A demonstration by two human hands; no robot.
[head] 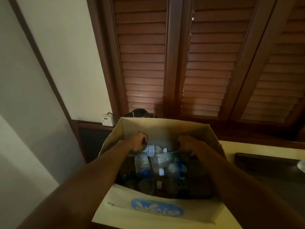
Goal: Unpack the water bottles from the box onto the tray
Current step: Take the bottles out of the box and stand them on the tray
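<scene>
Water bottles (153, 164) of clear plastic with white caps and blue labels lie jumbled on their sides inside an open brown cardboard box (158, 128), piled loosely rather than stood in rows, so each must be lifted out singly. A person reaches in with both bare arms from the near edge of the box. The left hand (137, 141) is curled around the base end of the topmost bottle near the far left corner, fingers closed on it, apparently to draw it clear of the heap. The right hand (185, 143) is sunk among the bottles at the far right side; its fingers look curled, but what they grip is hidden in shadow. A dark rectangular tray (264, 164) waits just beside the box's right wall on the pale countertop (247, 146), close enough for a short carry. Brown louvred wooden shutters (198, 63) fill the dim background.
</scene>
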